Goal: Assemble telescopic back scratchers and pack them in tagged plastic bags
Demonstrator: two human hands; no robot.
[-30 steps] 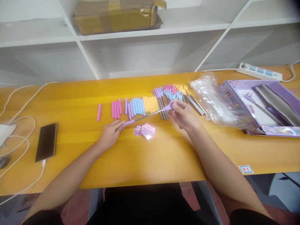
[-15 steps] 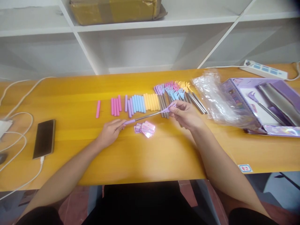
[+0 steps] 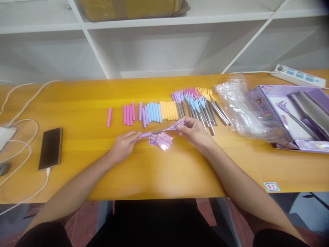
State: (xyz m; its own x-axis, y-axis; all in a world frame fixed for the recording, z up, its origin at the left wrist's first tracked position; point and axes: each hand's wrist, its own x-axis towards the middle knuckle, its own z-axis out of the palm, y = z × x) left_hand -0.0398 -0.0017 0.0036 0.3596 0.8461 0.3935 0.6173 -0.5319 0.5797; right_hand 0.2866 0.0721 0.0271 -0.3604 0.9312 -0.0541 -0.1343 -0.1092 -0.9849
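Note:
Between my two hands is a purple telescopic back scratcher (image 3: 159,131) with a metal rod. My left hand (image 3: 125,144) is closed on its purple handle sleeve. The claw end is pinched in the fingers of my right hand (image 3: 191,130). Small shiny pink-purple cards (image 3: 164,141) lie on the table just below the rod. Beyond my hands, sleeves are lined up by colour: pink sleeves (image 3: 129,115), purple sleeves (image 3: 144,115), blue sleeves (image 3: 154,112) and yellow sleeves (image 3: 169,110). A pile of back scratchers (image 3: 199,103) with bare metal rods lies behind my right hand.
Clear plastic bags (image 3: 241,106) lie right of the pile, beside an open purple box (image 3: 273,118) holding another scratcher. A phone (image 3: 50,148) on a cable is at left among white cables. A power strip (image 3: 299,76) sits at the back right, below white shelves (image 3: 159,51).
My right hand has come closer to my left, and the back scratcher's rod has become shorter between them. The whole view has shifted slightly.

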